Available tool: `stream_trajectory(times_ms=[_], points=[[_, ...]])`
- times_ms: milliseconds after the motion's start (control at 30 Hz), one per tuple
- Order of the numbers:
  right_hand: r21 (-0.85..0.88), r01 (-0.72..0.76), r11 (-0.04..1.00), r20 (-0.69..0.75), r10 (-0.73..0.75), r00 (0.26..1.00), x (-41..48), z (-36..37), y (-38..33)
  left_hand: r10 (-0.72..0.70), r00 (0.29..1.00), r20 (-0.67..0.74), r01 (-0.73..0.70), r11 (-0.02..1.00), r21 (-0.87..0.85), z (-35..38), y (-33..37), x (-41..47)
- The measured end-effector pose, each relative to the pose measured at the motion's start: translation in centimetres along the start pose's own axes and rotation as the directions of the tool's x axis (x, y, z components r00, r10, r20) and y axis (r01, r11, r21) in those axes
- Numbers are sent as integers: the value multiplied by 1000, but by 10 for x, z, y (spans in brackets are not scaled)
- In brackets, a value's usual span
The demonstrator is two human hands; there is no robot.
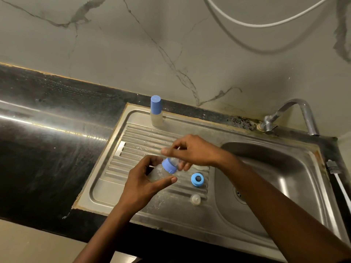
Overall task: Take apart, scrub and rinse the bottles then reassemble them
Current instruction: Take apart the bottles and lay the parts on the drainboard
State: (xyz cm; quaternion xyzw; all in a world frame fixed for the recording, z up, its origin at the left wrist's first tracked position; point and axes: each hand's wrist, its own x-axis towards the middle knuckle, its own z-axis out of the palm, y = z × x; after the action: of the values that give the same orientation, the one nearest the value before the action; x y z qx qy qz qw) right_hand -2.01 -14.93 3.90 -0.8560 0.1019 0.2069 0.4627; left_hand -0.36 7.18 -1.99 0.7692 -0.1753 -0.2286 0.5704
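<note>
My left hand (141,184) grips a clear bottle (158,172) tilted over the ridged draining board (133,149), its blue collar ring (169,166) pointing up and right. My right hand (190,152) hovers at the bottle's top, fingers curled round the clear teat (175,161), which is mostly hidden. A loose blue collar ring (197,179) lies on the board to the right, and a clear teat (195,199) lies below it. A second bottle (156,111) with a blue cap stands upright at the back edge of the board.
The steel sink bowl (281,177) with its drain (238,194) lies to the right, under a curved tap (296,114). A black counter (47,139) runs to the left. A white hose (340,186) lies at the sink's right edge.
</note>
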Motion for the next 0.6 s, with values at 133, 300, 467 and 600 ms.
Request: stream_trajectory(times_ms=[133,300,467,600], points=[[-53,3,999,32,-1,999,-12,10,1,6,1000,26,-6,1000,11,6,1,1],[-146,151,978,73,-142,987,-19,-2,6,-6,999,31,6,1000,16,8,4,-2],[-63,212,975,103,-205,973,-22,-6,8,-15,999,41,15,1000,7,10,5,-4],[-70,62,996,83,-57,995,-24,-2,4,3,998,62,-4,1000,15,11,5,-6]])
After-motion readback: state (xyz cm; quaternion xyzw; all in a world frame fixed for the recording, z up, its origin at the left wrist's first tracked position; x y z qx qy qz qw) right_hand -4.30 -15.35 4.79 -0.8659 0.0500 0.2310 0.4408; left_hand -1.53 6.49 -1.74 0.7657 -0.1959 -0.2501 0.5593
